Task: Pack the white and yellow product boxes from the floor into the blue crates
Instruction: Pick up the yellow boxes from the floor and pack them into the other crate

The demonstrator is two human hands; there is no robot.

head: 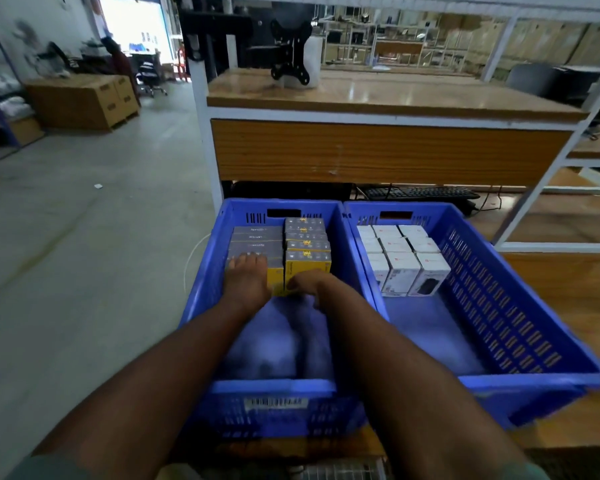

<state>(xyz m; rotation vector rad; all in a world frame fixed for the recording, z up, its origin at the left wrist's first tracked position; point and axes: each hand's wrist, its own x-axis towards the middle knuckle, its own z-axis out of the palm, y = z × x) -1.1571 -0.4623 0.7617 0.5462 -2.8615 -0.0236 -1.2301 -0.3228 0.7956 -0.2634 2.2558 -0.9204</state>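
Observation:
Two blue crates stand side by side on the floor. The left crate holds rows of yellow boxes packed against its far wall. My left hand lies flat with straight fingers on the near yellow box of the left row. My right hand curls its fingers round the lower front of the nearest yellow box in the right row. The right crate holds several white boxes upright in its far left corner. Both forearms reach into the left crate.
A workbench with a wooden top and white metal frame stands right behind the crates. A black keyboard lies under it. Bare concrete floor stretches to the left, with cardboard cartons further back.

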